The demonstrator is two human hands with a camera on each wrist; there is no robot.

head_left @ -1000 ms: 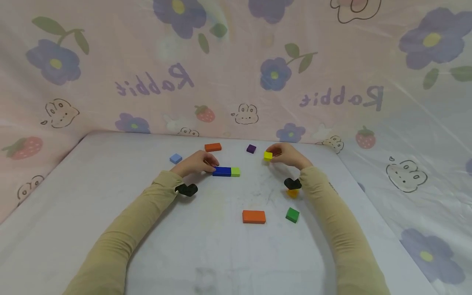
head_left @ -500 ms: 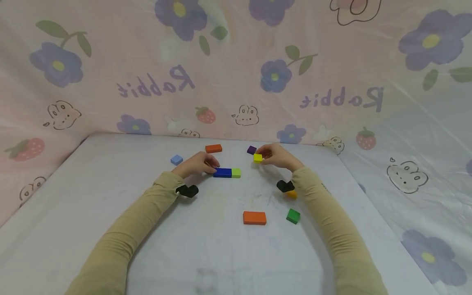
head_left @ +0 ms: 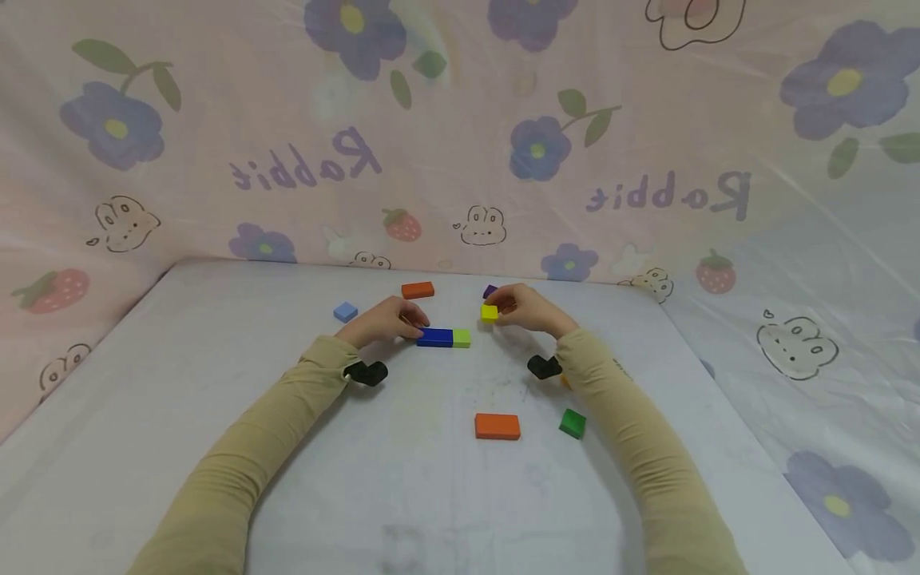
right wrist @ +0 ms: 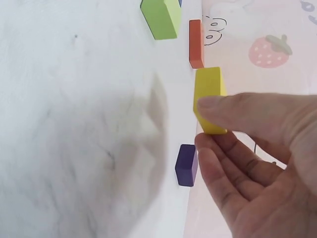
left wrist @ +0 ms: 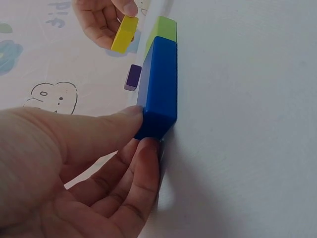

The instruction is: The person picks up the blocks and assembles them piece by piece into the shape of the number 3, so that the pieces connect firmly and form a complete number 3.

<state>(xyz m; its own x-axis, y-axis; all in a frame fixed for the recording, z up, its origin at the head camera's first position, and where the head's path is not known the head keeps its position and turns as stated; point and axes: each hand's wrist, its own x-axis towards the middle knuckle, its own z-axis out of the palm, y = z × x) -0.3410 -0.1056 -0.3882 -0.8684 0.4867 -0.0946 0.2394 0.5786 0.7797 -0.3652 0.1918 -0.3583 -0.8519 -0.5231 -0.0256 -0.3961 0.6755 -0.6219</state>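
Yellow block (head_left: 489, 314) sits at the very fingertips of the right grip (head_left: 530, 308), pinched between the thumb and the fingers, which are parted only by its width, and it is held above the counter (head_left: 359, 487) near the purple block (right wrist: 186, 165). Blue block (head_left: 434, 338) lies on the counter with its left end pinched in the left grip (head_left: 384, 321), thumb against its side, while its right end touches the lime green block (head_left: 461, 339).

Head view looks down; close wrist views share the yellow block (right wrist: 209, 85).
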